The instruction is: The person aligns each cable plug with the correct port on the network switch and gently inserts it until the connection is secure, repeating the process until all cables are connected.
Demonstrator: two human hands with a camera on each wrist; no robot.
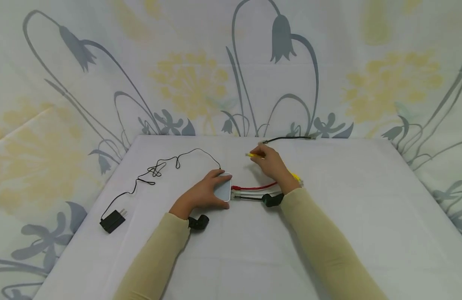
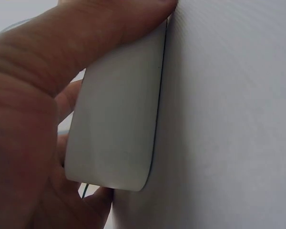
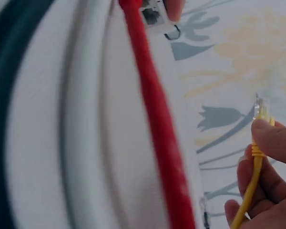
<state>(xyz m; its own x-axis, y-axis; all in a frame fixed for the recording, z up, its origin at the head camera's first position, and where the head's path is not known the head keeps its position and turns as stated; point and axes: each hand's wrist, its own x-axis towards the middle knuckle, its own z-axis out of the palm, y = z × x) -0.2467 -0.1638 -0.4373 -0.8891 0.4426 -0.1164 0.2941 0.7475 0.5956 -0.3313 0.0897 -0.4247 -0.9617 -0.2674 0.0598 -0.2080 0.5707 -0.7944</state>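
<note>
My left hand (image 1: 206, 189) grips a small white network switch (image 1: 222, 190) on the table, thumb on its near side and fingers over the far side. In the left wrist view, the switch's smooth wall (image 2: 117, 114) shows beside the thumb. My right hand (image 1: 270, 163) pinches a yellow Ethernet cable (image 3: 251, 191) just behind its clear plug (image 3: 260, 106), raised to the right of the switch. A red cable (image 3: 152, 95), a white cable (image 3: 86, 114) and a dark cable (image 1: 249, 198) run from the switch's right side. Beside the red plug, a vacant port (image 3: 151, 16) faces the right hand.
A black power adapter (image 1: 112, 221) lies at the left, its thin tangled cord (image 1: 156, 168) leading to the switch. Along the table's back edge lies a short black cable (image 1: 287, 138). Flower-patterned cloth (image 1: 201, 91) hangs behind the white table (image 1: 366, 216).
</note>
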